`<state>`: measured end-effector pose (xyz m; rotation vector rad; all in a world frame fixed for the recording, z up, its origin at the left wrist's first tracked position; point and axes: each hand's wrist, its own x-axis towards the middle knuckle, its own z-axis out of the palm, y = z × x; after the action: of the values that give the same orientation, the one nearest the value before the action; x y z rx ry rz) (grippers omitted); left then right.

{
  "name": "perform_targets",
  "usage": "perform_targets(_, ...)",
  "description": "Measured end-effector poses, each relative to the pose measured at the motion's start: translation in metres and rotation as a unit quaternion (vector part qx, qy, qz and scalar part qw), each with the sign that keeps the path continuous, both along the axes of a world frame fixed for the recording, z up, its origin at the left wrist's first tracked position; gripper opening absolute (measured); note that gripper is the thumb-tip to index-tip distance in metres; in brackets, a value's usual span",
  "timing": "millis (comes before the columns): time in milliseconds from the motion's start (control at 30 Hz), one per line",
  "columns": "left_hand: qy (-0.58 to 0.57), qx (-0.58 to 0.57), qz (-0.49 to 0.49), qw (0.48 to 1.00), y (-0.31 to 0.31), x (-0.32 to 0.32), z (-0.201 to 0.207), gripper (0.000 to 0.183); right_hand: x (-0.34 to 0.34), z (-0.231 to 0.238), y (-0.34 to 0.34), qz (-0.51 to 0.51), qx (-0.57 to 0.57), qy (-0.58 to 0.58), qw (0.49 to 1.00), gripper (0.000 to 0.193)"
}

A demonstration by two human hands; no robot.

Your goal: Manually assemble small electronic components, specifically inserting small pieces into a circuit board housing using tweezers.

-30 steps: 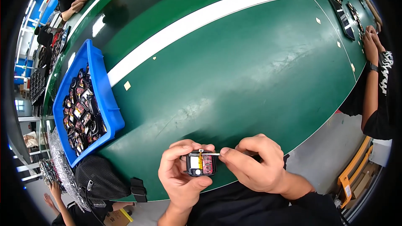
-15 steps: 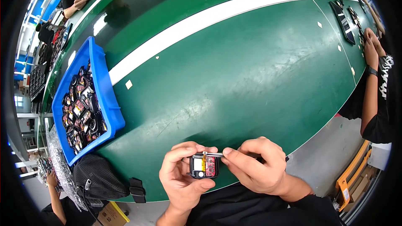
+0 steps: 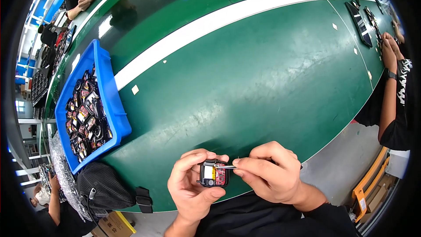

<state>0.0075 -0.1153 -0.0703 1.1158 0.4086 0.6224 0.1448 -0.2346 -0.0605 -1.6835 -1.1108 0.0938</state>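
Note:
My left hand (image 3: 188,188) grips a small square black device housing (image 3: 214,174) between thumb and fingers, above the near edge of the green table. The open side of the housing faces up, showing a red circuit board, a white block and a yellow strip. In my right hand (image 3: 276,173), thumb and fingers pinch thin metal tweezers (image 3: 227,166). Their tips reach over the upper part of the housing's inside; whether they touch or hold anything there is too small to tell.
A blue bin (image 3: 116,109) of similar housings stands at the left. Near it lie a black mesh bag (image 3: 105,184) and bubble wrap (image 3: 63,171). Co-workers' hands show at far left and right. A dark tray (image 3: 359,24) lies at the far right of the green table (image 3: 245,83).
The tweezer tips have moved down from the housing's upper rim to over its inside. My left hand and the housing have barely shifted.

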Motion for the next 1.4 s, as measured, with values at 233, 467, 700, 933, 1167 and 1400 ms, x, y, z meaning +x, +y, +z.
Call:
perform_targets(233, 0.007, -0.023, 0.006, 1.000, 0.0007, 0.0002, 0.0032, 0.068, -0.0031, -0.0006, 0.0019, -0.022, -0.018, -0.008, 1.000, 0.029)
perform_targets(467, 0.006, -0.028, 0.008, 1.000, 0.0006, 0.0020, 0.0032, 0.067, -0.0023, 0.0004, 0.0013, -0.025, -0.027, -0.014, 0.999, 0.029)
perform_targets(700, 0.004, -0.019, 0.007, 1.000, 0.0014, 0.0018, 0.0042, 0.067, -0.0003, 0.0025, 0.0012, -0.011, -0.023, -0.003, 1.000, 0.029)
perform_targets(933, 0.003, -0.018, 0.008, 1.000, 0.0012, 0.0014, 0.0034, 0.066, 0.0001, 0.0042, 0.0011, -0.004, -0.030, 0.007, 1.000, 0.028)
perform_targets(1167, -0.001, -0.010, 0.012, 1.000, 0.0024, 0.0022, 0.0026, 0.066, 0.0004, 0.0042, 0.0004, 0.004, -0.027, 0.010, 1.000, 0.028)
perform_targets(1400, -0.004, -0.017, 0.004, 1.000, 0.0016, 0.0028, 0.0042, 0.067, -0.0002, 0.0057, -0.0002, -0.003, -0.035, 0.006, 0.999, 0.028)
